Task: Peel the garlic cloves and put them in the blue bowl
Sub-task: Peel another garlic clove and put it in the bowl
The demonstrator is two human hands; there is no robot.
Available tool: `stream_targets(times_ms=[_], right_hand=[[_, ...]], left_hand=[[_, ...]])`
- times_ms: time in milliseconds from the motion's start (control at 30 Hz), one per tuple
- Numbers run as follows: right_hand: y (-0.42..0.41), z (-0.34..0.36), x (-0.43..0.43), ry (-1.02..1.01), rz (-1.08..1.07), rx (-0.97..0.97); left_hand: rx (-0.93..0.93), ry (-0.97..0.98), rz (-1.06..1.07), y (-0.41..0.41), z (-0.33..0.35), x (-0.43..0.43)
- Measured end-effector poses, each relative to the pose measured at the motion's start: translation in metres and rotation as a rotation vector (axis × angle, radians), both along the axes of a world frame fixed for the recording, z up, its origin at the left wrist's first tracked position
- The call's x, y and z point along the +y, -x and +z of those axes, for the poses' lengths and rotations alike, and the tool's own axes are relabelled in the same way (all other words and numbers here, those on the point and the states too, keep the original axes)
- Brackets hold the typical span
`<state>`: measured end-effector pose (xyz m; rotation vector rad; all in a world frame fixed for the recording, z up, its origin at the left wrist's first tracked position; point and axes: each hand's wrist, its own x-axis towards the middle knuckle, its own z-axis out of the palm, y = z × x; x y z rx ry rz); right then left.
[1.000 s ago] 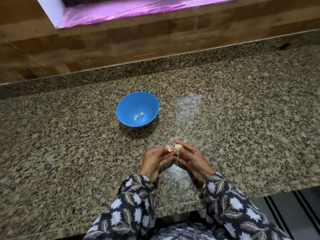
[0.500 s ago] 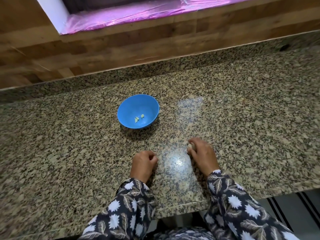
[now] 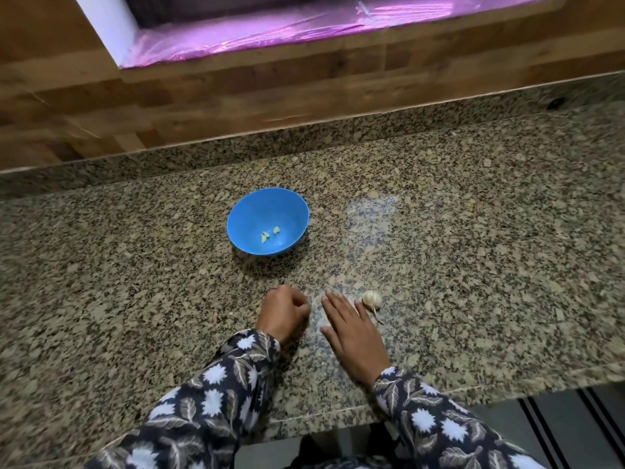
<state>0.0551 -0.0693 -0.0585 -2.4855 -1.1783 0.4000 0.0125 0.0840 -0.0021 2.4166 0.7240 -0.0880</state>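
**Garlic head lies loose on the counter; neither hand holds it**

A round blue plastic bowl [image 3: 268, 216] stands upright on the speckled brown-and-grey granite counter [image 3: 473, 248]. Inside it, near the bottom, lie a few small pale peeled garlic cloves [image 3: 265, 235], close together.

The whole garlic head [image 3: 372, 299], white and papery with a thin dry stalk trailing from it, rests on the counter on the person's side of the bowl and off to the bowl's right, well apart from it. Nothing grips it.

The person's right hand [image 3: 351, 330] lies palm down on the counter, nearer the person than the bowl and a little to its right. Its fingers are straight and spread, holding nothing. The outermost fingertip is just beside the garlic head; whether it touches cannot be told.

The left hand [image 3: 284, 311] sits almost straight toward the person from the bowl, its fingers curled under into a fist against the counter. Whether anything is inside the fist is hidden.

Both arms wear dark sleeves [image 3: 209, 401] printed with white flowers and leaves.

Beyond the bowl, a wall of brown wood-pattern panels [image 3: 236, 96] rises from the counter's back edge, and above it runs a ledge covered in shiny pink-purple film [image 3: 304, 25].
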Motion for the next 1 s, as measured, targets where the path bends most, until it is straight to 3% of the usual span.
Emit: stream_targets(times_ms=[133, 300, 367, 433, 500, 700, 767, 867, 1000], right_hand=[[0.002, -0.005, 0.000, -0.052, -0.015, -0.063], [0.001, -0.003, 0.001, -0.070, -0.014, 0.005], [0.001, 0.001, 0.002, -0.218, -0.106, 0.125], [-0.002, 0.010, 0.005, -0.439, -0.250, 0.342], [-0.007, 0.022, 0.009, -0.515, -0.273, 0.485], [-0.026, 0.034, 0.012, -0.486, -0.177, 0.736], [-0.029, 0.038, 0.011, -0.399, -0.101, 0.588], [-0.027, 0.043, 0.010, -0.397, 0.029, 0.180], [-0.030, 0.039, 0.011, -0.438, 0.234, -0.166]], left_hand=[[-0.002, -0.132, -0.051, 0.002, -0.003, -0.004], [-0.026, -0.232, -0.181, 0.004, -0.005, -0.012], [-0.032, -0.127, -0.117, 0.006, -0.006, -0.007], [-0.116, 0.105, 0.033, 0.011, -0.007, 0.000], [-0.214, 0.219, 0.078, 0.017, -0.004, 0.001], [-0.298, -0.010, -0.187, 0.028, -0.003, -0.001], [-0.304, -0.074, -0.298, 0.030, -0.004, -0.003], [-0.195, 0.180, -0.130, 0.028, 0.001, -0.008], [0.008, 1.039, 0.283, 0.026, 0.008, 0.000]])
